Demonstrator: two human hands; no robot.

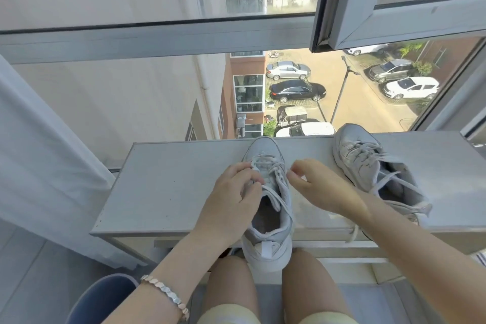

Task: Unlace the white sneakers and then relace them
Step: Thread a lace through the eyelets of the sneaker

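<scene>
One white sneaker (pixel 273 218) stands on the white sill desk (pixel 168 187) in front of me, toe toward the window, its heel hanging over the front edge. My left hand (pixel 234 200) rests on its left side and its fingers pinch the white lace (pixel 265 166) near the middle eyelets. My right hand (pixel 315 187) hovers just right of that shoe, thumb and forefinger pinched together at the lace's edge. A second white sneaker (pixel 373 166) lies to the right with its laces loose; my right forearm crosses in front of it.
A large window (pixel 289 92) rises right behind the desk, with an open sash (pixel 394 8) at upper right. A white curtain (pixel 39 166) hangs at left. A blue bin (pixel 102 297) stands on the floor at lower left, beside my knees.
</scene>
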